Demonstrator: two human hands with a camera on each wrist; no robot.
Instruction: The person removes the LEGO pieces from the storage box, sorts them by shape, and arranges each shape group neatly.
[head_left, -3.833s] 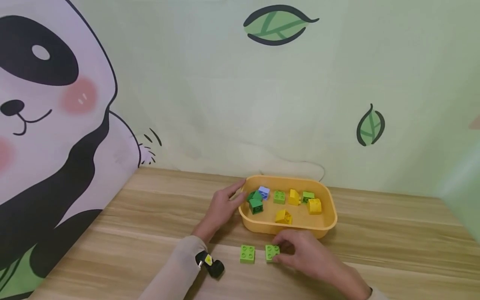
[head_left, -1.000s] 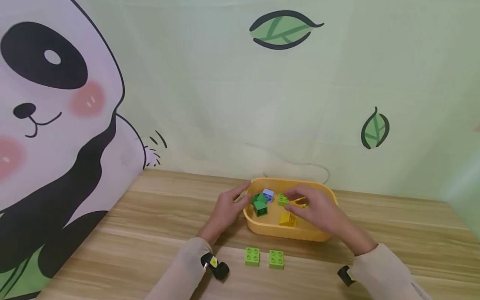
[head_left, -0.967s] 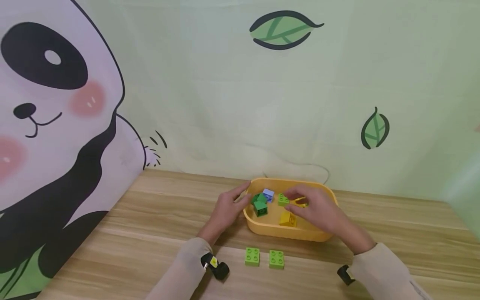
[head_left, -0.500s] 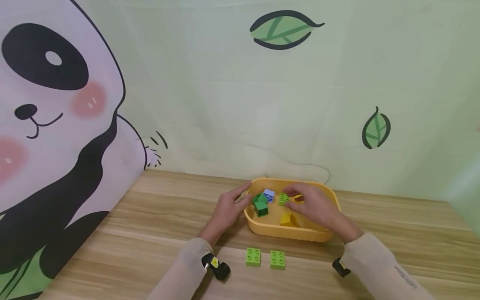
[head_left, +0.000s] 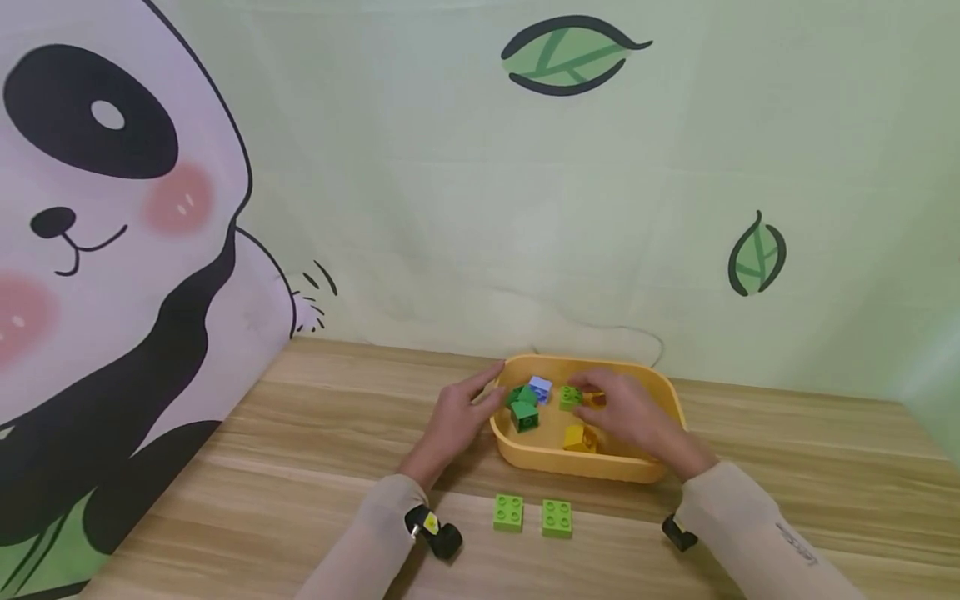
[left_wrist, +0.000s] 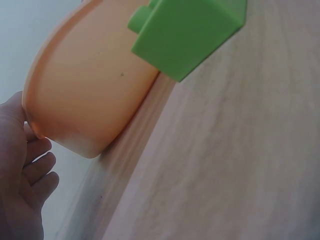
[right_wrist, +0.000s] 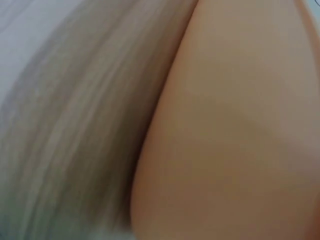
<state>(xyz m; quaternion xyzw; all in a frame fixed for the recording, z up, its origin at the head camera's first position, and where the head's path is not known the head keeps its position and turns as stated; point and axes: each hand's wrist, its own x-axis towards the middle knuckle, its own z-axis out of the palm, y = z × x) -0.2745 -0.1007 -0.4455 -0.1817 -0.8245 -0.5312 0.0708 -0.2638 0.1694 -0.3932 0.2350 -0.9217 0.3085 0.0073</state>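
A yellow-orange plastic basin (head_left: 577,462) holds toy building bricks. My left hand (head_left: 453,421) grips the rim at its left end; the left wrist view shows that hand (left_wrist: 20,170) with its fingers partly curled at the wall. Inside the basin, my right hand (head_left: 626,412) pinches a light green brick (head_left: 570,397) between thumb and forefinger. Two more light green bricks, one left (head_left: 508,512) and one right (head_left: 557,518), lie side by side on the table before the basin. The right wrist view has only the basin's wall (right_wrist: 225,125) and table, no hand.
Dark green bricks (head_left: 525,415) and a blue brick (head_left: 540,388) lie at the basin's left end. A yellow brick (head_left: 577,438) sits near its front wall. Other bricks to the right are mostly hidden by the right hand. A panda-printed cloth (head_left: 450,208) hangs behind the wooden table (head_left: 300,442).
Earlier my right hand was at the right-hand brick on the table. It has since gone into the basin and closed on the light green brick there. The left hand stays at the rim.
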